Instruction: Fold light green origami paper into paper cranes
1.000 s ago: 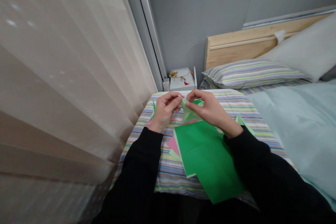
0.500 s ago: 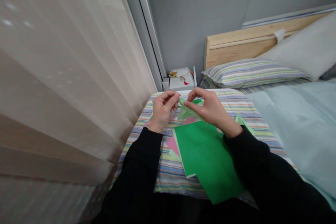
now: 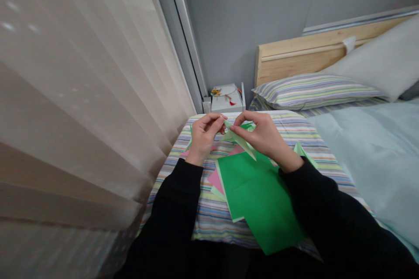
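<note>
Between my two hands is a light green piece of folded paper [image 3: 244, 144], held up above the cloth-covered table. My left hand [image 3: 205, 136] pinches its upper left tip between thumb and fingers. With thumb and forefinger, my right hand [image 3: 258, 133] grips the same paper a little farther right. One pointed end of it hangs down toward the right. Below lie dark green paper sheets [image 3: 262, 196], overlapping, with a pink sheet [image 3: 216, 180] partly under them. More green folded paper [image 3: 249, 126] shows behind my right hand, partly hidden.
A striped cloth [image 3: 209, 222] covers the table. Another light green folded paper [image 3: 303, 152] stands by my right wrist. Left is a pleated curtain [image 3: 108, 74]; right is a bed with a pale blue quilt [image 3: 366, 152]. A white bedside stand [image 3: 225, 103] holds small ornaments.
The light green paper has turned between my fingers, so its narrow pointed end now hangs over the dark green sheets. Both hands have stayed nearly in place, still pinching it.
</note>
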Motion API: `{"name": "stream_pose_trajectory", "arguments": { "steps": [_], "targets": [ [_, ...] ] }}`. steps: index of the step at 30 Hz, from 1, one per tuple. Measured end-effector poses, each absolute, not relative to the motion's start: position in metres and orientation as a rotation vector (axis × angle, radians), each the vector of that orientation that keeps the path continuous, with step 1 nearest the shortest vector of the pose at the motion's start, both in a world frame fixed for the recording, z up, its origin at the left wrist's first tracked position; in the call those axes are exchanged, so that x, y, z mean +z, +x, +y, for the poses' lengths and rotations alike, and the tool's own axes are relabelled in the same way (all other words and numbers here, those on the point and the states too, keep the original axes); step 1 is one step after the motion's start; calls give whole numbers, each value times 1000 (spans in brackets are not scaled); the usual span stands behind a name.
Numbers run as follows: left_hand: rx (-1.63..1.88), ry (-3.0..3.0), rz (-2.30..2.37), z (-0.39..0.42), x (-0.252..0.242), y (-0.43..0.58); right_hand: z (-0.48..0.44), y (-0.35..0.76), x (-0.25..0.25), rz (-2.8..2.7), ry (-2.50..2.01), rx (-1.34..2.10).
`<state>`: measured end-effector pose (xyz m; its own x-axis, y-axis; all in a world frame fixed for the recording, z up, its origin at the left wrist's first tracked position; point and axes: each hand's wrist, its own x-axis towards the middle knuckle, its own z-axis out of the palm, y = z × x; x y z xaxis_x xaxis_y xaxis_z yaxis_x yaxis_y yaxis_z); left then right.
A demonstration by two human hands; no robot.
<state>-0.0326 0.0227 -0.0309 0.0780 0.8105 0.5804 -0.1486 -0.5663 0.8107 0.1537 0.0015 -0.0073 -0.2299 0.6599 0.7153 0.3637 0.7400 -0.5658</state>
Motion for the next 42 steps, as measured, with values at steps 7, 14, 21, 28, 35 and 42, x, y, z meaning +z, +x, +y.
{"name": "stream_pose_trajectory", "arguments": {
  "steps": [7,14,21,28,35,42],
  "targets": [
    [1671,1740,681,22,-29,-33,5,154,-11,-1883,-758,123],
    [1600,1670,670,19,-28,-29,5,152,-15,-1882,-781,33],
    [1574,1499,603,19,-29,-28,4,149,-14,-1837,-816,105],
    [1555,1403,614,16,-26,-26,2,149,-11,-1816,-820,185],
    [1589,1354,676,16,-25,-24,1,148,-11,-1834,-820,223],
    [1646,1449,653,18,-27,-27,-1,147,-9,-1807,-842,266]
  ]
}}
